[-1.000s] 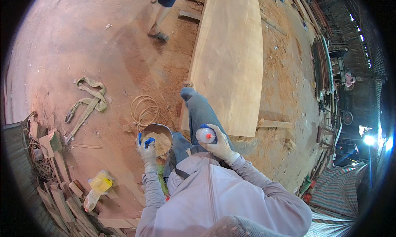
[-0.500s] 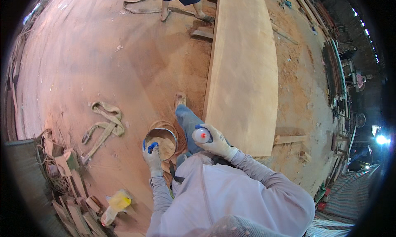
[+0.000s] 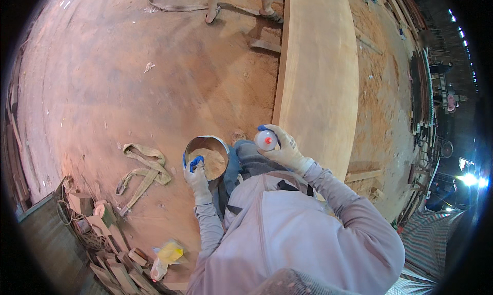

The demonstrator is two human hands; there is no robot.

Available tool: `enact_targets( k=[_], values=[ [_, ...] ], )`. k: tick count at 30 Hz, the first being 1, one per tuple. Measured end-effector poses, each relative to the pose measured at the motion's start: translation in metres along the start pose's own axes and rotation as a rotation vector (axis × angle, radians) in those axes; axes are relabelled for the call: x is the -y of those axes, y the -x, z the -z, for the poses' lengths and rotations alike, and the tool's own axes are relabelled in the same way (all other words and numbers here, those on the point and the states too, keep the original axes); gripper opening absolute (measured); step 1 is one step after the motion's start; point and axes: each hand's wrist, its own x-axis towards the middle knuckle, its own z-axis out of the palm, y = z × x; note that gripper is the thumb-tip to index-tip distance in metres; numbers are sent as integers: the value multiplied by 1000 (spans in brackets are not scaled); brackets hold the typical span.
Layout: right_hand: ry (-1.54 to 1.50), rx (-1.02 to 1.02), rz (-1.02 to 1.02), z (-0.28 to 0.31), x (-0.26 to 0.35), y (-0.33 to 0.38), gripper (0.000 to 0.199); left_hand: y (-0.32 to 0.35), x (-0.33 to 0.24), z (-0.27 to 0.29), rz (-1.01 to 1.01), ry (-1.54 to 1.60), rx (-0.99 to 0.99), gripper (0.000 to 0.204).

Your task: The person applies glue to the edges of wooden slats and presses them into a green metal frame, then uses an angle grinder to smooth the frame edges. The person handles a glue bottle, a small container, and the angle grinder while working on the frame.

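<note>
Sawdust floor, one bowl (image 3: 206, 156) in left hand (image 3: 196, 176), one bottle (image 3: 266, 140) in right hand (image 3: 285, 150).

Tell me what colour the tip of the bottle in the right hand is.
Red-orange, on a white bottle held in the gloved right hand; the head view shows it.

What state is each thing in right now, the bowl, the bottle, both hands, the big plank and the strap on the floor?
Round bowl: upright, holding sawdust-like brown powder.
Left hand: gloved, gripping the bowl's rim.
White bottle: red-tipped nozzle facing the camera, held.
Right hand: gloved, closed around the bottle.
Long wooden plank: lying flat, bare.
Webbing strap: slack on the floor.
Yellow plastic bag: crumpled by wood scraps.
</note>
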Motion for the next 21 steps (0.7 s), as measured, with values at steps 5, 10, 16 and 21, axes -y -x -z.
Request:
enact_targets(
  k=[5,10,16,21],
  values=[
    [17,-83,-90,-15,41,-76,66,-120,-36,-1,134,31,141,19],
    [13,-197,-142,-64,58,-148,66,-255,-83,3,27,10,303,21],
    [-131,-366,-266,-134,153,-234,68,-404,-131,29,-53,-119,475,24],
    [-104,-409,-300,-158,200,-276,70,-481,-163,44,-4,-112,516,18]
  ],
)
